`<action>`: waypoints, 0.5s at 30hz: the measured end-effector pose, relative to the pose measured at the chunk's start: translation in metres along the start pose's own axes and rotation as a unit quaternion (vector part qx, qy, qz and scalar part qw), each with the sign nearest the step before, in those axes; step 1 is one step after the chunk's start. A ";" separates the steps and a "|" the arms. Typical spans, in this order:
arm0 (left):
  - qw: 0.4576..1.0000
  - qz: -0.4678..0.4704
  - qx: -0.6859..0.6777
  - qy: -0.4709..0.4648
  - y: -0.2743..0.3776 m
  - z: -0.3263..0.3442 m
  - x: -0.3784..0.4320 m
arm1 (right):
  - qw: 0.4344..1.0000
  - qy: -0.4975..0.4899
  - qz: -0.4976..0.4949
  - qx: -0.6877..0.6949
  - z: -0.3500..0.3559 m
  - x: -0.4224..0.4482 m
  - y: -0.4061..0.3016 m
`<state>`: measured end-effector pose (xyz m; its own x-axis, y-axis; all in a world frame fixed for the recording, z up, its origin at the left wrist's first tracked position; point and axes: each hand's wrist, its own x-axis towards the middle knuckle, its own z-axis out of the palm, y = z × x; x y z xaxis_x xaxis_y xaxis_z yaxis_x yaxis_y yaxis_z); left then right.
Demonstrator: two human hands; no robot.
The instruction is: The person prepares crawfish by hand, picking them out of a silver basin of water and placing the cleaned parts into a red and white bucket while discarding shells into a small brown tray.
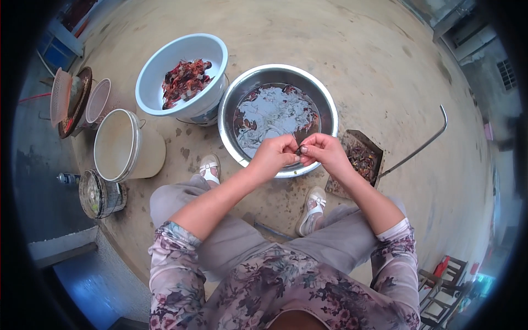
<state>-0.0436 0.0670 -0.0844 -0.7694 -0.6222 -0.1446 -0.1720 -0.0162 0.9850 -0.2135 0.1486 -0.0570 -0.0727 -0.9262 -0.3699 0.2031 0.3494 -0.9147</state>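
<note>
My left hand (275, 153) and my right hand (324, 152) meet over the near right part of a wide metal basin (278, 70). Their fingertips pinch one small dark piece (300, 151) between them; its kind is too small to tell. Cloudy liquid with dark red and orange pieces (308, 117) fills the basin's bottom. Behind it on the left, a light blue plastic basin (144, 88) holds a heap of wet reddish pieces, perhaps crayfish (187, 82). It rests tilted on a bucket (204, 117). To the right, a dustpan (377, 154) holds dark and reddish scraps.
A long bent metal handle (420, 146) sticks out from the dustpan. Left of me stand a pale plastic bucket (150, 152), a dirty smaller bucket (115, 198) and plastic baskets (99, 99). An aerosol can (68, 178) lies beside them. A wooden chair (443, 288) is at the lower right.
</note>
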 end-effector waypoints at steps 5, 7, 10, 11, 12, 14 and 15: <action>0.997 0.036 0.019 0.065 0.001 0.003 -0.020 | 0.986 -0.034 0.083 0.139 0.004 -0.010 0.002; 0.995 0.045 0.057 0.070 0.001 0.004 -0.023 | 0.995 -0.043 0.065 0.065 0.006 -0.010 0.006; 0.995 0.010 0.075 0.060 0.008 -0.001 -0.027 | 0.997 -0.049 0.051 0.030 0.008 -0.004 0.008; 0.996 0.009 0.073 0.058 0.006 0.000 -0.026 | 0.998 -0.054 0.041 0.002 0.008 -0.002 0.009; 0.997 0.003 0.044 0.063 0.004 -0.001 -0.027 | 0.999 -0.047 0.013 -0.001 0.012 -0.003 0.009; 0.998 -0.004 0.014 0.067 0.003 0.000 -0.027 | 0.998 -0.030 -0.028 -0.054 0.016 -0.003 0.010; 0.997 0.003 -0.012 0.079 0.002 0.001 -0.027 | 0.992 -0.011 -0.069 -0.107 0.018 -0.003 0.011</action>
<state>-0.0234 0.0848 -0.0786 -0.6628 -0.7384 -0.1240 -0.1510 -0.0304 0.9881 -0.1939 0.1525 -0.0633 -0.0632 -0.9693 -0.2377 -0.0203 0.2393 -0.9707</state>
